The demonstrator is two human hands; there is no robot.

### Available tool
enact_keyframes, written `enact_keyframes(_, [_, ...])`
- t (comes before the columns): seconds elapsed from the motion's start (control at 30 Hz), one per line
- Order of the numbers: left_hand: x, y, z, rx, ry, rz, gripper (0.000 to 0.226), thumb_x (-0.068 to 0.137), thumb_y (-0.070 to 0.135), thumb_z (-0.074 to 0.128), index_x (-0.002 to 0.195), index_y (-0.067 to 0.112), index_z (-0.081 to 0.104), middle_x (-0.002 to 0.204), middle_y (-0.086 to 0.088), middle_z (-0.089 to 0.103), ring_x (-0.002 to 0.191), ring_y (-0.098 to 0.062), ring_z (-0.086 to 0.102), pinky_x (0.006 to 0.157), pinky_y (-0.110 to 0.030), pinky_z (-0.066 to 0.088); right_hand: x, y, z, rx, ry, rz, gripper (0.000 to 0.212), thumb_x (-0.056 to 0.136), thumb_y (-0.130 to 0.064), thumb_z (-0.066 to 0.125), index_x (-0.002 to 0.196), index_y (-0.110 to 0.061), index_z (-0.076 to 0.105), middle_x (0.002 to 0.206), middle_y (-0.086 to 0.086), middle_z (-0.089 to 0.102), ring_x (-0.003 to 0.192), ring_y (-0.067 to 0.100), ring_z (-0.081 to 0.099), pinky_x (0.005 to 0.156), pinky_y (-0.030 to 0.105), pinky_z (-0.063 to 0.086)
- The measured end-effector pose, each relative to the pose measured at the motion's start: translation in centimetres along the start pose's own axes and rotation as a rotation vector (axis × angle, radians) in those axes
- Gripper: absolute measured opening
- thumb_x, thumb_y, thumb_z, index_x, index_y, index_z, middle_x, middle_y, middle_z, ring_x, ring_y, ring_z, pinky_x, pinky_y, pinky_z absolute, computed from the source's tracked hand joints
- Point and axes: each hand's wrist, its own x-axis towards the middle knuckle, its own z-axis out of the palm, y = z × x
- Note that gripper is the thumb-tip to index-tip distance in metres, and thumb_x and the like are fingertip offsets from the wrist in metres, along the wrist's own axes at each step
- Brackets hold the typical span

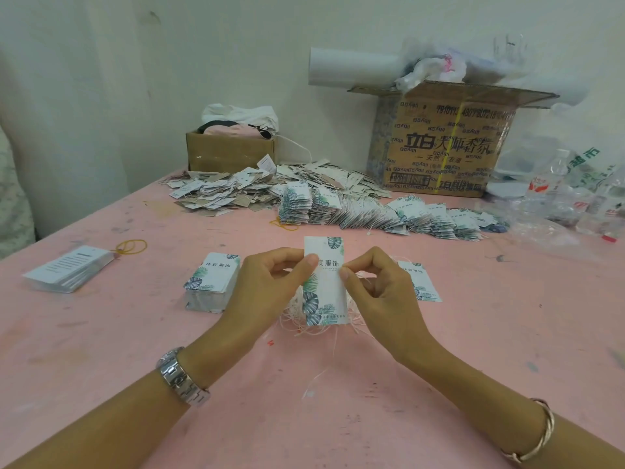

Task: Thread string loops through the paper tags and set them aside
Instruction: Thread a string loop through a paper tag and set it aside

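A white paper tag [325,286] with green leaf print is held upright above the pink table [135,350]. My left hand [267,286] pinches its left edge and my right hand [378,289] pinches its right edge. Below and behind the tag lies a tangle of white string loops [297,316]. A neat stack of unthreaded tags [211,282] stands just left of my left hand. Another tag [419,282] lies right of my right hand, partly hidden. Farther back, rows of tags with strings [389,211] lie fanned out.
A loose heap of tags [236,187] spreads at the back, with a small cardboard box [226,148] and a large printed carton [446,143] behind. A stack of white cards [69,269] and yellow rubber bands [132,247] sit at left. Plastic bags and bottles [558,184] crowd the right.
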Motion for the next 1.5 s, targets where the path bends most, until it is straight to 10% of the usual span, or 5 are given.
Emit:
enact_keyframes(0.27, [-0.3, -0.1, 0.2, -0.028, 0.053, 0.026, 0.008, 0.088, 0.021, 0.071, 0.087, 0.028, 0.076, 0.076, 0.008, 0.076, 0.059, 0.004, 0.063, 0.053, -0.013, 0.048, -0.1, -0.1, 0.0, -0.025, 0.003, -0.038, 0.012, 0.094, -0.013, 0.065, 0.083, -0.015, 0.060, 0.079, 0.004, 0.069, 0.049, 0.034, 0.044, 0.044, 0.047, 0.032])
enact_keyframes(0.97, [-0.9, -0.5, 0.6, -0.064, -0.103, -0.053, 0.010, 0.086, 0.023, 0.072, 0.093, 0.022, 0.079, 0.083, 0.004, 0.077, 0.060, 0.003, 0.062, 0.056, -0.012, 0.047, 2.2, 0.5, -1.7, 0.371, -0.128, 0.290, 0.005, 0.083, -0.011, 0.066, 0.088, -0.011, 0.068, 0.066, 0.002, 0.067, 0.040, 0.005, 0.027, 0.039, 0.015, 0.024])
enact_keyframes(1.5, [-1.2, -0.2, 0.8, -0.056, -0.168, -0.027, 0.010, 0.087, 0.021, 0.070, 0.086, 0.025, 0.079, 0.081, 0.006, 0.077, 0.060, 0.003, 0.062, 0.055, -0.012, 0.046, 2.2, 0.2, -1.8, 0.441, -0.206, 0.367, 0.041, 0.092, 0.010, 0.053, 0.077, -0.019, 0.078, 0.073, 0.011, 0.048, 0.045, 0.007, 0.019, 0.040, 0.015, 0.021])
